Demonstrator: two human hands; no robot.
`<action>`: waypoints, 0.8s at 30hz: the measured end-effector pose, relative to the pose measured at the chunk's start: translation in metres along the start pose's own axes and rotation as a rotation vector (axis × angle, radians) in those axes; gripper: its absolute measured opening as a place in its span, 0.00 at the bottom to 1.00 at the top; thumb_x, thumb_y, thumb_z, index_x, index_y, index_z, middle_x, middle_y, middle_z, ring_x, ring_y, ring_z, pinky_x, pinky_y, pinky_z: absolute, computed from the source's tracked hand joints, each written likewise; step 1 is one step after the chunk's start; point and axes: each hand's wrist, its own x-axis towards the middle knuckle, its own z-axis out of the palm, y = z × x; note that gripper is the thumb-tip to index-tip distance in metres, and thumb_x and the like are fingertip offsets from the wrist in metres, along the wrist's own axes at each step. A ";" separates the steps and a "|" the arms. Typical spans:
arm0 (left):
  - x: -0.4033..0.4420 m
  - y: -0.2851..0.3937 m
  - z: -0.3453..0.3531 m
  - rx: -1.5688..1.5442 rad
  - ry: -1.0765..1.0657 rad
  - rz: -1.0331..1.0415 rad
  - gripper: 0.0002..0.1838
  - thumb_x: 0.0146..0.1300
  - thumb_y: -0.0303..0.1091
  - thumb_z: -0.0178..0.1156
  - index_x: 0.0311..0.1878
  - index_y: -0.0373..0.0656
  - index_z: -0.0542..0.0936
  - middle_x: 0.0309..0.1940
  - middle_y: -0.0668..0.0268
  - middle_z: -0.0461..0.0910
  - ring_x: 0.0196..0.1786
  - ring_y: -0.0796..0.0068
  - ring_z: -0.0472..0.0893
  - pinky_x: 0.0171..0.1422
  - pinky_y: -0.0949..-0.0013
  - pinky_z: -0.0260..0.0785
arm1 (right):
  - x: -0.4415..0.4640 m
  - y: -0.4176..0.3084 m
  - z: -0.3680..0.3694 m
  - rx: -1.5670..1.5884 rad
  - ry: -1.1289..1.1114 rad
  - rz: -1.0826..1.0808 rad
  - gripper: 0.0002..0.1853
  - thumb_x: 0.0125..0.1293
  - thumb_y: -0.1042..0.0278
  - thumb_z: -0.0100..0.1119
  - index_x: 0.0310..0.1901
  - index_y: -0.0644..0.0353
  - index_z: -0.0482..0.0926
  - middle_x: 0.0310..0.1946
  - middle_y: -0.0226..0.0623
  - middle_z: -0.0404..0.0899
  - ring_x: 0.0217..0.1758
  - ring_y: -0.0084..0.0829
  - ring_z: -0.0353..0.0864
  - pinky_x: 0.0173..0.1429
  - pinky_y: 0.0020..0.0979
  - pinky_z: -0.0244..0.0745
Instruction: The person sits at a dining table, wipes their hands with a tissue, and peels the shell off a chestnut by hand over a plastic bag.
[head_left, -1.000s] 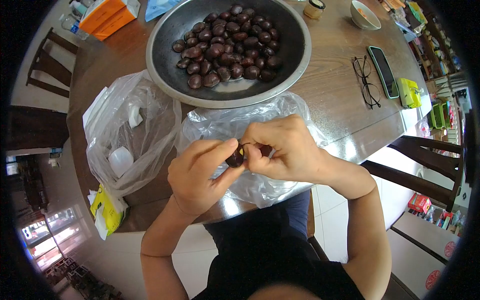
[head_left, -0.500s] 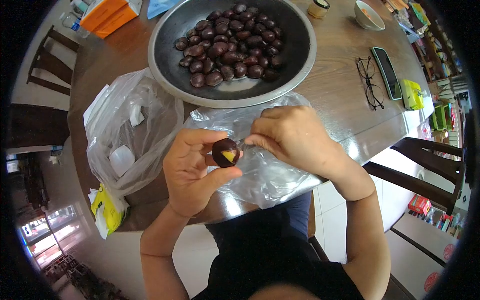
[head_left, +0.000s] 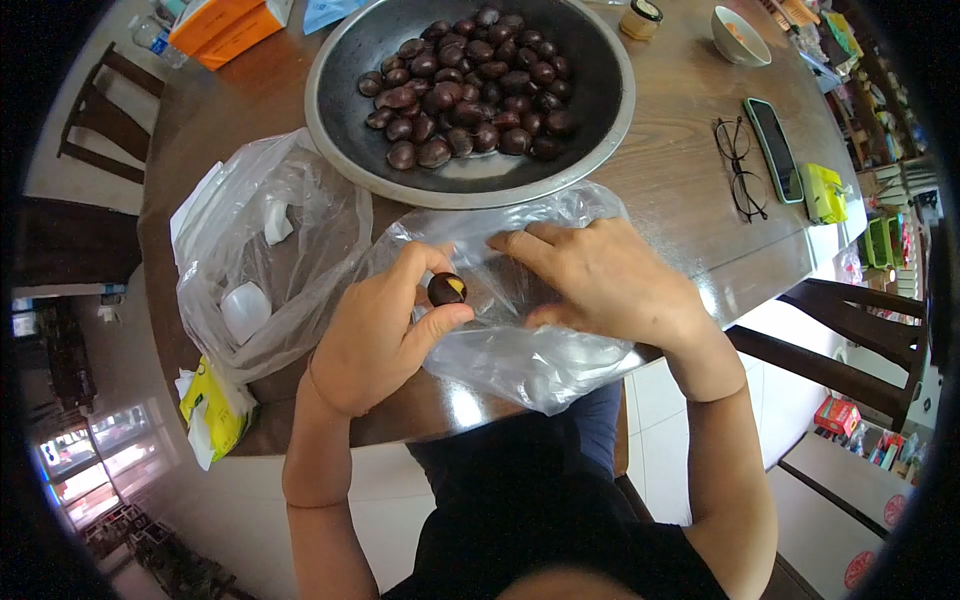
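A dark brown chestnut (head_left: 446, 290), with a patch of yellow flesh bared in its shell, is pinched between the thumb and fingers of my left hand (head_left: 385, 325). To its right, my right hand (head_left: 610, 280) is open over a clear plastic bag (head_left: 540, 365), thumb and forefinger apart. Whether the right fingertips touch the bag I cannot tell. Beyond both hands stands a wide metal basin (head_left: 330, 165) with many whole chestnuts (head_left: 465, 95) piled in it.
Left of my hands lies another clear bag (head_left: 310, 225) with white pieces inside, near a yellow packet (head_left: 222, 410). On the right are eyeglasses (head_left: 742, 170), a phone (head_left: 775, 150) and a yellow-green tissue pack (head_left: 824, 193). A small jar (head_left: 641, 20) and a bowl (head_left: 740, 38) stand farther back.
My left hand has turned inward and moved slightly up with the chestnut. My right hand has opened from a closed pinch beside the chestnut and now spreads over the bag.
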 end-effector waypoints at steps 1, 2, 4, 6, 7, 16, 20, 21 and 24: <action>0.000 0.001 -0.001 0.079 0.007 0.020 0.18 0.57 0.36 0.61 0.44 0.37 0.68 0.41 0.49 0.75 0.39 0.53 0.77 0.43 0.63 0.69 | 0.000 -0.002 -0.001 -0.031 -0.009 0.027 0.29 0.47 0.63 0.66 0.51 0.67 0.70 0.35 0.48 0.76 0.33 0.46 0.79 0.37 0.39 0.74; 0.001 0.001 -0.001 0.157 0.014 0.039 0.18 0.57 0.37 0.61 0.44 0.37 0.68 0.43 0.49 0.74 0.40 0.52 0.77 0.44 0.63 0.68 | 0.001 -0.005 -0.002 -0.061 -0.019 0.053 0.34 0.45 0.61 0.68 0.53 0.67 0.69 0.38 0.47 0.75 0.35 0.45 0.79 0.37 0.39 0.74; 0.002 0.003 -0.003 0.236 0.006 0.013 0.18 0.56 0.35 0.61 0.44 0.37 0.68 0.46 0.49 0.73 0.43 0.54 0.76 0.47 0.63 0.67 | 0.001 -0.008 0.000 -0.096 -0.004 0.063 0.39 0.42 0.59 0.70 0.56 0.68 0.66 0.42 0.46 0.73 0.40 0.44 0.78 0.39 0.39 0.74; 0.004 0.005 -0.004 0.237 -0.022 -0.075 0.17 0.55 0.32 0.62 0.45 0.35 0.69 0.50 0.49 0.72 0.48 0.59 0.75 0.53 0.66 0.65 | 0.001 -0.010 0.004 -0.109 0.048 0.027 0.42 0.40 0.57 0.71 0.58 0.68 0.65 0.43 0.45 0.71 0.43 0.43 0.76 0.40 0.38 0.74; 0.005 0.005 -0.005 0.261 -0.023 -0.047 0.17 0.55 0.32 0.61 0.44 0.35 0.69 0.51 0.49 0.71 0.47 0.60 0.75 0.51 0.66 0.65 | 0.000 -0.010 0.001 -0.124 0.046 0.023 0.40 0.43 0.58 0.69 0.58 0.68 0.66 0.43 0.45 0.71 0.44 0.43 0.76 0.41 0.37 0.74; -0.002 0.007 -0.016 0.003 -0.047 -0.091 0.17 0.56 0.37 0.62 0.43 0.38 0.70 0.51 0.51 0.71 0.50 0.60 0.76 0.41 0.70 0.70 | 0.003 -0.010 -0.004 0.041 0.293 -0.056 0.10 0.56 0.66 0.59 0.37 0.61 0.80 0.34 0.35 0.77 0.38 0.36 0.76 0.40 0.34 0.73; -0.008 0.009 -0.016 0.039 -0.038 -0.011 0.17 0.56 0.37 0.62 0.42 0.38 0.70 0.52 0.49 0.71 0.56 0.56 0.73 0.47 0.67 0.69 | 0.007 -0.003 0.001 0.284 0.358 -0.060 0.07 0.56 0.67 0.59 0.31 0.61 0.81 0.27 0.36 0.78 0.29 0.36 0.77 0.34 0.33 0.72; -0.010 0.010 -0.018 0.052 -0.036 0.011 0.17 0.56 0.37 0.62 0.42 0.38 0.71 0.53 0.48 0.72 0.57 0.56 0.73 0.49 0.66 0.69 | 0.008 -0.003 0.001 0.363 0.360 -0.058 0.07 0.56 0.68 0.59 0.31 0.62 0.81 0.26 0.37 0.78 0.27 0.36 0.77 0.33 0.32 0.72; -0.018 0.011 -0.026 -0.046 -0.196 0.111 0.16 0.55 0.38 0.62 0.41 0.39 0.71 0.56 0.47 0.70 0.57 0.55 0.73 0.54 0.64 0.66 | 0.007 -0.026 -0.012 0.501 0.385 -0.080 0.06 0.56 0.69 0.61 0.31 0.62 0.82 0.24 0.38 0.78 0.25 0.33 0.78 0.31 0.30 0.71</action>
